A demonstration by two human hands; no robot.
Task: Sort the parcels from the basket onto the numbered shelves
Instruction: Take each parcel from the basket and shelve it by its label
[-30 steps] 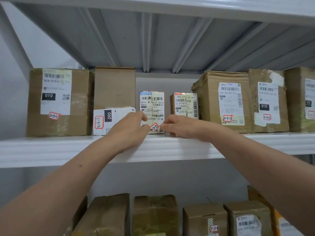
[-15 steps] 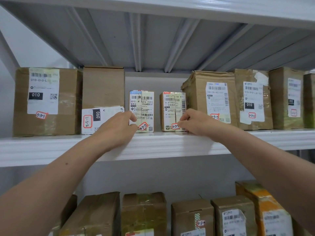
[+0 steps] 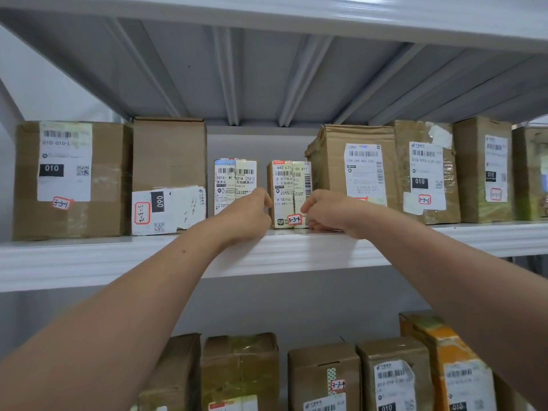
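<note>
Held parcel: small parcel [image 3: 284, 188] stands upright on the white shelf [image 3: 296, 253], with tag "3-3-4" and label "642 L71".
Left hand [image 3: 247, 213]: curled fingers grip its left side.
Right hand [image 3: 326, 210]: curled fingers grip its lower right corner.
Other tags: "3-3-1" box [image 3: 71, 179], "3-3-2" box [image 3: 169, 176], "3-3-6" box [image 3: 425, 173].
Hidden: the left hand covers the tag of the "501E" parcel [image 3: 235, 179]; the far-right tags are blurred.

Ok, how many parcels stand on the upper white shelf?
8. Left to right: large brown cardboard box tagged 3-3-1, brown box tagged 3-3-2, two small label-covered boxes, crumpled brown box, taped box tagged 3-3-6, tall brown box, brown box cut by the edge. More may sit beyond.
</note>
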